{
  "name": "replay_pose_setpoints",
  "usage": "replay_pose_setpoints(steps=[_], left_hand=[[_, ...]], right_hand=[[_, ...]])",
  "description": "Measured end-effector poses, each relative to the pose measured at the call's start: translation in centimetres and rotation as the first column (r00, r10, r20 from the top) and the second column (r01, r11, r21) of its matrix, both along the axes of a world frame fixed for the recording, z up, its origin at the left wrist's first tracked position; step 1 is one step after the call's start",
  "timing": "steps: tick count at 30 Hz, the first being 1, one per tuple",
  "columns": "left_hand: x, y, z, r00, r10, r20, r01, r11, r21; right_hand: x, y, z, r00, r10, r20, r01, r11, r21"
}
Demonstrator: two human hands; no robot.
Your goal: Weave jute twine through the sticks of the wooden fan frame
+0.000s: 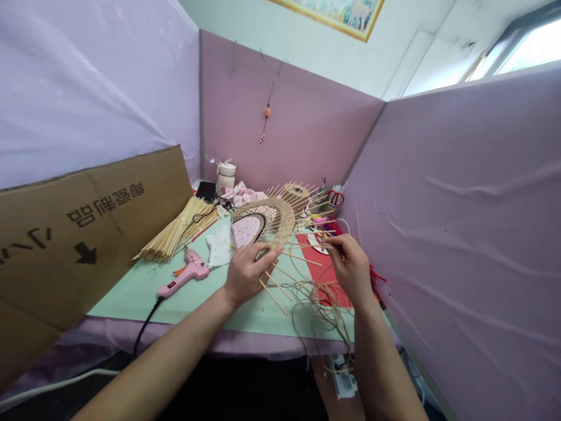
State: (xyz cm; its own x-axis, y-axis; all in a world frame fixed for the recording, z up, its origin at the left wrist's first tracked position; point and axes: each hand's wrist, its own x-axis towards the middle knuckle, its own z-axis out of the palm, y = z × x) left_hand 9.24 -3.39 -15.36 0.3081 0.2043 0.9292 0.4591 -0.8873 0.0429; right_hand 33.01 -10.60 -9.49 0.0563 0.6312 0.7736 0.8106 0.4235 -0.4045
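Observation:
My left hand is closed on the near edge of a half-round woven piece, made of thin wooden sticks with twine wound through them in a broad arched band. Its sticks fan outward to the right and toward me. Inside the arch sits a pink dotted patch with a dark border. My right hand is pinched at the outer tip of one stick; whether the fingers grip that stick or a strand of twine is hard to make out. Loose twine lies tangled on the table below, partly hanging over the front edge.
A pink glue gun lies at left beside a white tissue. Behind it are a bundle of sticks, a phone and a white bottle. Cardboard leans left; red sheet and red-handled scissors are at right.

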Motion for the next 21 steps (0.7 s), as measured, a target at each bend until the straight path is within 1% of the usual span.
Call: replay_pose_setpoints(steps=[6, 8, 11, 13, 16, 21], left_hand=[[-0.3, -0.2, 0.0, 1.0, -0.023, -0.008, 0.023, 1.0, 0.008], [-0.4, -0.2, 0.0, 1.0, -0.024, -0.012, 0.024, 1.0, 0.006], [-0.5, -0.2, -0.2, 1.0, -0.015, -0.015, 0.015, 1.0, 0.004], [-0.5, -0.2, -0.4, 1.0, -0.006, -0.013, 0.006, 1.0, 0.004], [-0.5, -0.1, -0.8, 1.0, -0.009, -0.012, 0.009, 1.0, 0.01], [-0.6, 0.1, -1.0, 1.0, -0.022, 0.005, 0.022, 0.999, 0.027]], right_hand=[[-0.1, 0.6, 0.4, 0.996, -0.01, 0.087, 0.004, 0.998, 0.063], [-0.5, 0.4, 0.5, 0.994, -0.033, 0.102, 0.019, 0.992, 0.128], [-1.0, -0.3, 0.9, 0.987, -0.099, 0.124, 0.063, 0.963, 0.262], [-1.4, -0.8, 1.3, 0.979, -0.148, 0.141, 0.098, 0.945, 0.311], [-1.8, -1.3, 2.3, 0.967, -0.179, 0.179, 0.115, 0.94, 0.32], [-2.3, -1.5, 4.7, 0.937, -0.121, 0.328, 0.029, 0.962, 0.272]])
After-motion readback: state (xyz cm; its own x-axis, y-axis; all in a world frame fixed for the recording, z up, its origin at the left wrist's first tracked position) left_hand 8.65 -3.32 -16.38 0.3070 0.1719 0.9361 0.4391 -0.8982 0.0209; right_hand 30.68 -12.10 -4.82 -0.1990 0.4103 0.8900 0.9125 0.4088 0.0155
